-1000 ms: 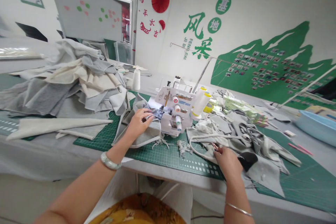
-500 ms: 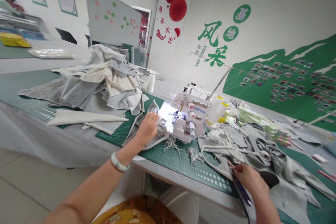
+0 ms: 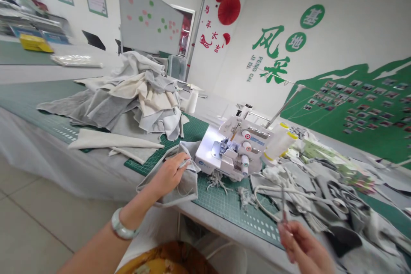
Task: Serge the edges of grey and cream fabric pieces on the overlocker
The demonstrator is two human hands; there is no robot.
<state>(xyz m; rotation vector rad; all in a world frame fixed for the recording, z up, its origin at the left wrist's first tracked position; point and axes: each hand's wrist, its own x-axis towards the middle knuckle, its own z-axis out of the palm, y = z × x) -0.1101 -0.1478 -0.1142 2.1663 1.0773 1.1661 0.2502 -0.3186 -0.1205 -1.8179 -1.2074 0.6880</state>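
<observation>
My left hand (image 3: 171, 173) is closed on a grey fabric piece (image 3: 184, 188) with pale bound edges, at the table's front edge just left of the overlock sewing machine (image 3: 237, 145). A loose thread hangs on the fabric. The machine's lamp lights its bare plate and needle area. At the lower right, my right hand (image 3: 302, 242) grips a pair of small scissors (image 3: 283, 205), slim blades pointing up and away; their handles are mostly hidden by the fingers. Behind them lies a heap of grey and white fabric strips (image 3: 308, 184).
A big pile of grey and cream fabric pieces (image 3: 135, 94) lies left on the green cutting mat (image 3: 221, 197). White thread cones (image 3: 279, 141) stand behind the machine, another cone (image 3: 192, 102) farther left. Thread scraps (image 3: 247, 197) lie in front. A person (image 3: 32, 2) sits far left.
My left hand has drawn the fabric back left and toward me, away from the machine's plate. My right hand has lifted the scissors off the heap and turned their tips upward.
</observation>
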